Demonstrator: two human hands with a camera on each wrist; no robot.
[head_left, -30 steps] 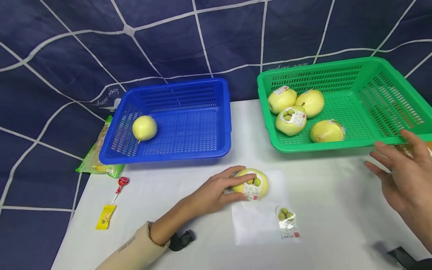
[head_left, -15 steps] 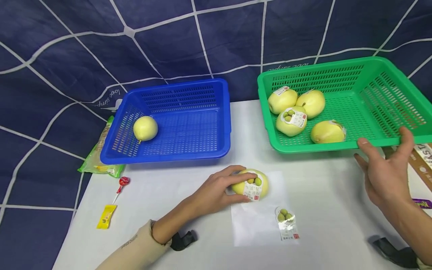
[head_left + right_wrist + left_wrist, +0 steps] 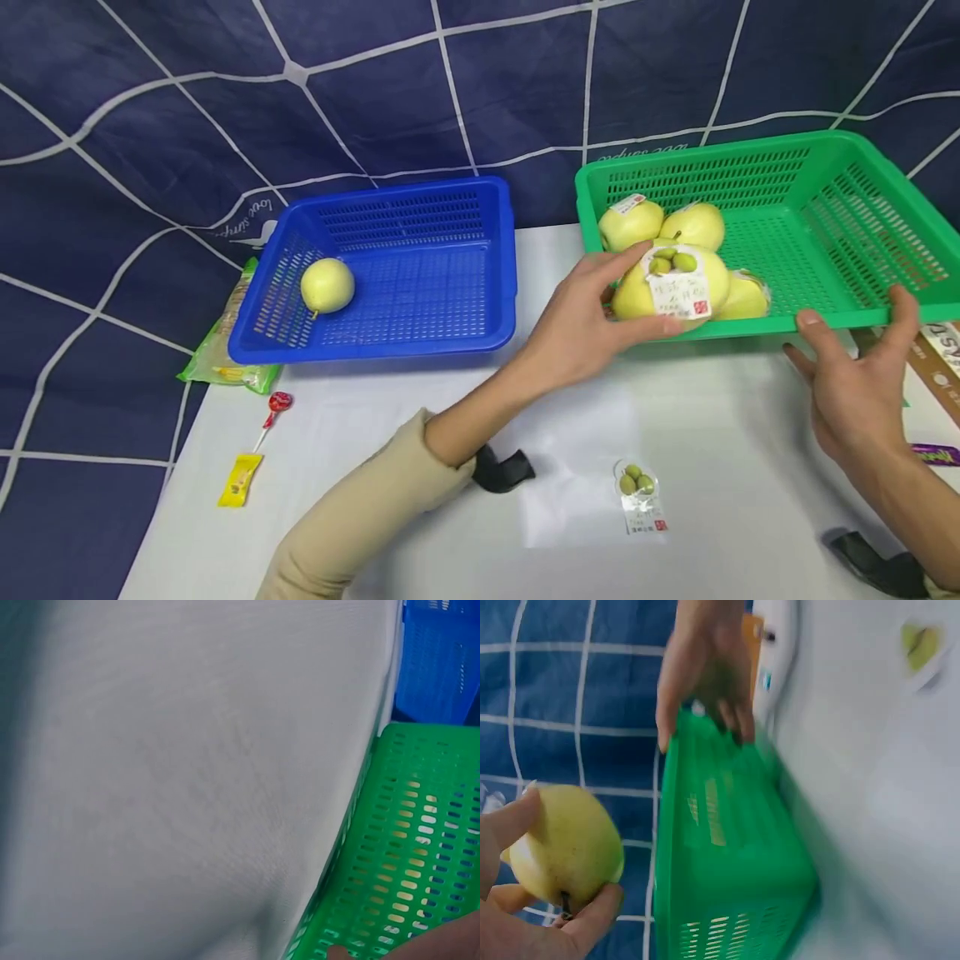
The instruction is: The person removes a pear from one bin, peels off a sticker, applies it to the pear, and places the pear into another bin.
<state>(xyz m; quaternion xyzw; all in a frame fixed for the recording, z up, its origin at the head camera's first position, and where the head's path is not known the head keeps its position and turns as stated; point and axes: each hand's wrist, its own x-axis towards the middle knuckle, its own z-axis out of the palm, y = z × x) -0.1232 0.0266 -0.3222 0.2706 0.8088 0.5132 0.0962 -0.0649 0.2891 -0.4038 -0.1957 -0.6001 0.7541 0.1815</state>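
Note:
My left hand (image 3: 651, 287) grips a yellow pear (image 3: 682, 287) with a printed sticker and holds it in the air over the front rim of the green basket (image 3: 825, 167). In the left wrist view the pear (image 3: 570, 840) sits between thumb and fingers of the left hand (image 3: 525, 915), beside the green basket (image 3: 735, 855). My right hand (image 3: 855, 350) pinches the basket's front rim, thumb over the edge; that right hand (image 3: 705, 667) shows on the rim. Three pears (image 3: 630, 223) lie in the basket.
A blue basket (image 3: 375, 346) with one pear (image 3: 327, 285) stands left of the green one. A loose sticker (image 3: 641, 497) lies on the white table (image 3: 375, 467). A lollipop (image 3: 273, 408), a yellow packet (image 3: 240, 481) and a green snack pack (image 3: 225, 350) lie at the left edge.
My left hand lifted the stickered pear off the table and carried it up and right to the green basket's front rim. My right hand stayed at the rim.

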